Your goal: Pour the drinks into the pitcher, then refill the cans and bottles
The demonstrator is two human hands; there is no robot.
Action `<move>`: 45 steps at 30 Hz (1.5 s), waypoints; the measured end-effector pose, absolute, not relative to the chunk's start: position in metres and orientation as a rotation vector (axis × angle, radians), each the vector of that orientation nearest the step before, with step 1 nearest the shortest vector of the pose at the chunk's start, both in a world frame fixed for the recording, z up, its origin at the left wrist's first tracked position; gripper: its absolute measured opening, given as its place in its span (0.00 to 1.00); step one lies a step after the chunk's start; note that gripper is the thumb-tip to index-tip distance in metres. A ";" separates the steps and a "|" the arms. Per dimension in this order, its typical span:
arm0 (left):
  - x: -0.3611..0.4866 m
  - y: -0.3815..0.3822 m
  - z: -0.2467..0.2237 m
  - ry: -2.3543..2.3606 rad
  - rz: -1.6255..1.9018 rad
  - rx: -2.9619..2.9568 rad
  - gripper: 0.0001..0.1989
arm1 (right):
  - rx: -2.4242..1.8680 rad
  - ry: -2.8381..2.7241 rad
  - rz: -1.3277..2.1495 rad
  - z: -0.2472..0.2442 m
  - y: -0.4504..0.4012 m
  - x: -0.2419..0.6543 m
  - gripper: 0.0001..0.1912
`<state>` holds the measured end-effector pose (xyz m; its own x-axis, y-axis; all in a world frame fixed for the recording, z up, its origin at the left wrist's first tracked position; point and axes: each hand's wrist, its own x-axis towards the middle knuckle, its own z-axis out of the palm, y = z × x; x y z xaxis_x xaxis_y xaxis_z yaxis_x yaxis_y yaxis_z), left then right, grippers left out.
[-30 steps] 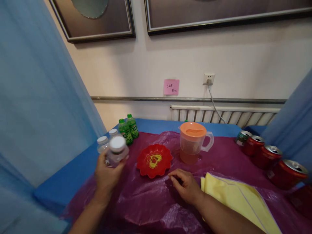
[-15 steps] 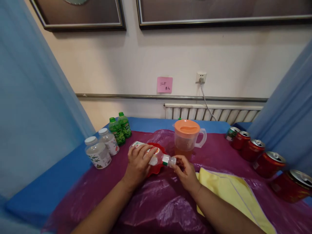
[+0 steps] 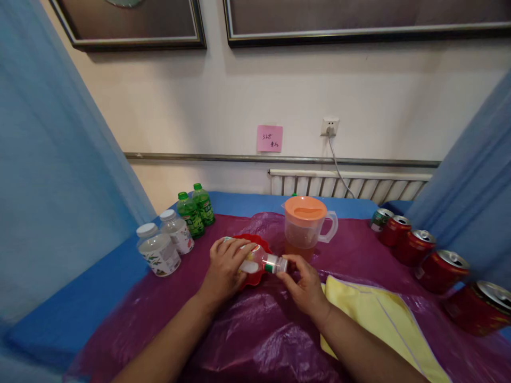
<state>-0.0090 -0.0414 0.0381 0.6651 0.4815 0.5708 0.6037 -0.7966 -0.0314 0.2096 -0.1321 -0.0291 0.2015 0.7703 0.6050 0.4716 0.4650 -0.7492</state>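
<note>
A clear plastic bottle [image 3: 261, 258] with a printed label and a green-and-white neck band lies nearly level above a red scalloped dish [image 3: 263, 246]. Its mouth end points right. My left hand [image 3: 229, 263] is wrapped over the bottle's body from above and hides much of the label. The fingers of my right hand [image 3: 301, 282] are closed at the mouth end of the bottle; whether they hold a separate cap there is hard to make out. Just behind my right hand stands a pitcher [image 3: 301, 231] with an orange lid and amber liquid low inside.
Two white-capped jars [image 3: 158, 252] and two green bottles [image 3: 191, 215] stand at left. Several drink cans [image 3: 415, 247] line the right side. A folded yellow cloth [image 3: 371, 314] lies near my right forearm on the purple plastic sheet [image 3: 255, 335]. Blue curtains [image 3: 51, 133] hang at both sides.
The bottle and both hands have shifted very slightly left. My right fingers have moved a little at the bottle's mouth end; both hands keep their hold.
</note>
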 end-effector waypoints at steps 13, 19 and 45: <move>-0.011 -0.039 0.042 -0.832 -0.764 -2.632 0.29 | -1.262 -1.567 0.269 -0.031 -0.135 0.212 0.12; -0.017 -0.027 0.047 -0.872 -0.795 -2.637 0.30 | -1.181 -1.552 0.010 -0.027 -0.136 0.213 0.17; -0.027 0.034 -0.004 -1.578 -1.430 -2.636 0.31 | -1.484 -0.736 0.196 0.014 -0.103 0.337 0.35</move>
